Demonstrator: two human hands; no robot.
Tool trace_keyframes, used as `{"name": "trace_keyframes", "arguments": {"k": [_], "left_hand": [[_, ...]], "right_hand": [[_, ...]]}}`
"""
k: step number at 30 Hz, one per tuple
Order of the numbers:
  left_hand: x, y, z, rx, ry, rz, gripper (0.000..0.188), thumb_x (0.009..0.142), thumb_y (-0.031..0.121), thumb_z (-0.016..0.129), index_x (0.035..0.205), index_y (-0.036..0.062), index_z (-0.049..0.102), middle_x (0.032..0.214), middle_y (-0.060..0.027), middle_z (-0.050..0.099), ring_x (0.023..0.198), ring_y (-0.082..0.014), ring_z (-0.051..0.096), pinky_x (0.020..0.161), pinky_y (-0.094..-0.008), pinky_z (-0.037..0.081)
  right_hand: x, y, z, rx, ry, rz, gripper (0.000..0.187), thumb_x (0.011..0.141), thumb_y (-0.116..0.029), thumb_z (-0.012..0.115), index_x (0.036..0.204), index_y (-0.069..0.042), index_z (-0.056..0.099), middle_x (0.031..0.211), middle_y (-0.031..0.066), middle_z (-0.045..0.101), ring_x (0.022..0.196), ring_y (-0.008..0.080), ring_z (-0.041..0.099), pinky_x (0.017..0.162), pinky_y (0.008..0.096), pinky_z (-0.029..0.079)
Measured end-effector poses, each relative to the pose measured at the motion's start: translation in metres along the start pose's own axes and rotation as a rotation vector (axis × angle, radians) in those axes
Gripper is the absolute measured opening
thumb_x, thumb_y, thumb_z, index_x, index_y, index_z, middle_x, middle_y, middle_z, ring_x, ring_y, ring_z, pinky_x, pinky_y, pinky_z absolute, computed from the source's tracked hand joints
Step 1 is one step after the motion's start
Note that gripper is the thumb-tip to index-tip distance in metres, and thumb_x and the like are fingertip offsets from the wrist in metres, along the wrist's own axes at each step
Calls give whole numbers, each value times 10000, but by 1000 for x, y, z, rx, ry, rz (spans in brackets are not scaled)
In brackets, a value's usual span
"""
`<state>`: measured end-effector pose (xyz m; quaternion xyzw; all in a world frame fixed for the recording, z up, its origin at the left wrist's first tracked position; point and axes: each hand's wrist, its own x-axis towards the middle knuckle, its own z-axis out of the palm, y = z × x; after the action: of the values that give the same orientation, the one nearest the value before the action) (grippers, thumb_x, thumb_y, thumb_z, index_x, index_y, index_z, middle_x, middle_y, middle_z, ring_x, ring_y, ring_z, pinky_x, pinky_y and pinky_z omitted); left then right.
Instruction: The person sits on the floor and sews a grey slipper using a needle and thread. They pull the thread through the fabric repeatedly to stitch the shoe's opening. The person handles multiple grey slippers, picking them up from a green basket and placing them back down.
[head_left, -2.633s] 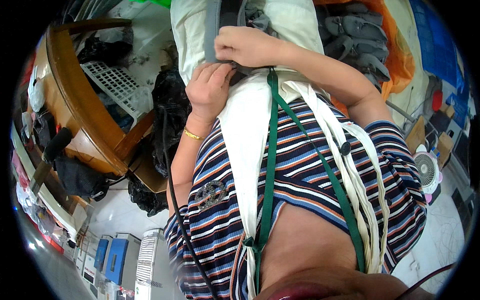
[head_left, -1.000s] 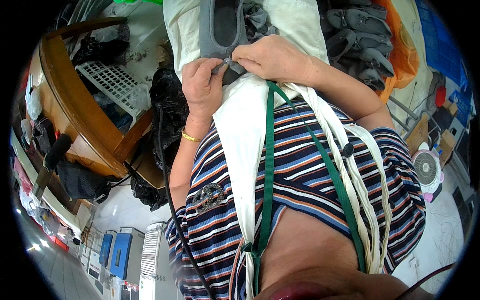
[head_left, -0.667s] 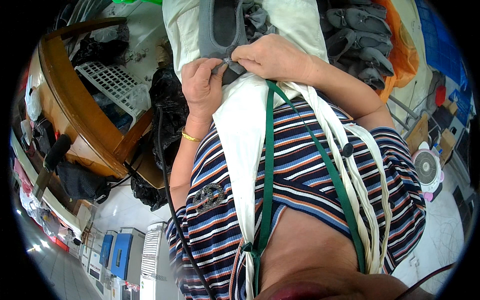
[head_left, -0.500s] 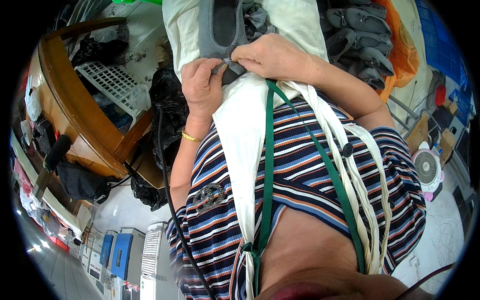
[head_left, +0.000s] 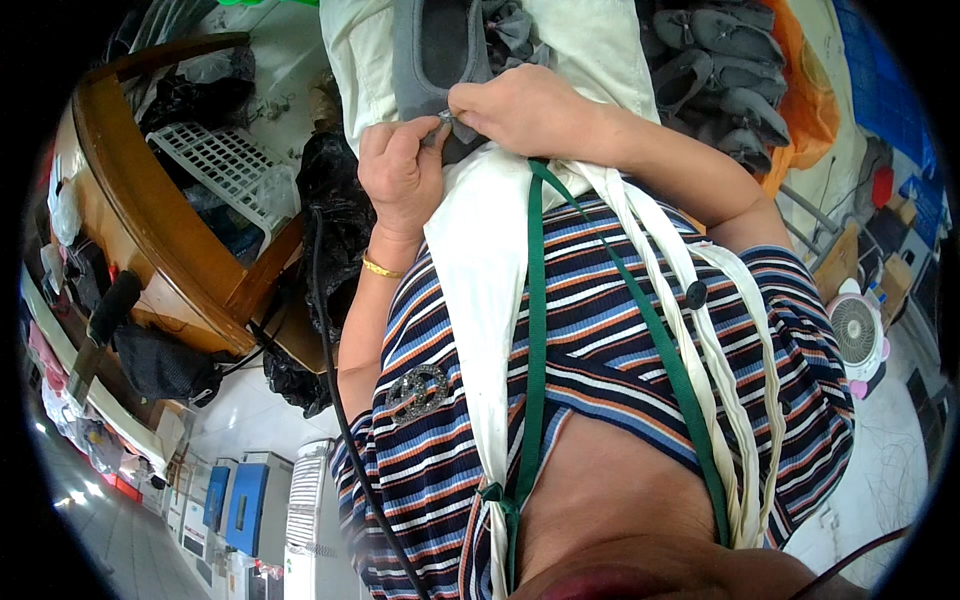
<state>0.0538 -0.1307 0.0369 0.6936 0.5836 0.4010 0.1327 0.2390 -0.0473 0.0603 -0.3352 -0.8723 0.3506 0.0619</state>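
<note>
A grey slip-on shoe (head_left: 408,60) lies on my lap over the white apron (head_left: 485,250), its toe toward me. Fingers of both hands meet at a grey fabric bow (head_left: 464,143) on the toe. My left hand (head_left: 403,175) pinches the bow's left side between thumb and forefinger. From the other side my right hand (head_left: 535,108) presses its bent fingers onto the bow and hides part of it. Something small and shiny shows between the fingertips, too small to name. Beside the shoe's right edge sit more grey bows (head_left: 512,32).
Several grey shoes (head_left: 738,45) are piled on an orange bag (head_left: 805,100) to my right. On my left stand a curved wooden table (head_left: 150,230), a white plastic basket (head_left: 225,170) and black plastic bags (head_left: 335,190). A black cable (head_left: 325,300) runs along my left arm. A fan (head_left: 855,330) stands at far right.
Both hands and the shoe have shifted slightly left and up in view. My right fingers have moved a little closer to the left ones over the bow.
</note>
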Motion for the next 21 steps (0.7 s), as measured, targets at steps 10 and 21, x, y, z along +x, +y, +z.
{"name": "trace_keyframes", "arguments": {"k": [10, 21], "left_hand": [[-3, 0, 2, -52, 3, -77, 209, 696, 19, 790, 874, 69, 694, 757, -71, 612, 713, -245, 573, 628, -334, 459], [-5, -3, 3, -47, 6, -68, 212, 695, 20, 791, 876, 70, 692, 762, -74, 615, 720, -248, 577, 639, -339, 459]], "right_hand": [[-2, 7, -5, 164, -7, -46, 144, 909, -169, 584, 988, -61, 637, 791, 151, 674, 723, 330, 666, 659, 389, 519], [0, 12, -12, 291, -71, -68, 186, 891, -117, 571, 1008, -19, 676, 836, 164, 687, 730, 294, 675, 696, 350, 519]]}}
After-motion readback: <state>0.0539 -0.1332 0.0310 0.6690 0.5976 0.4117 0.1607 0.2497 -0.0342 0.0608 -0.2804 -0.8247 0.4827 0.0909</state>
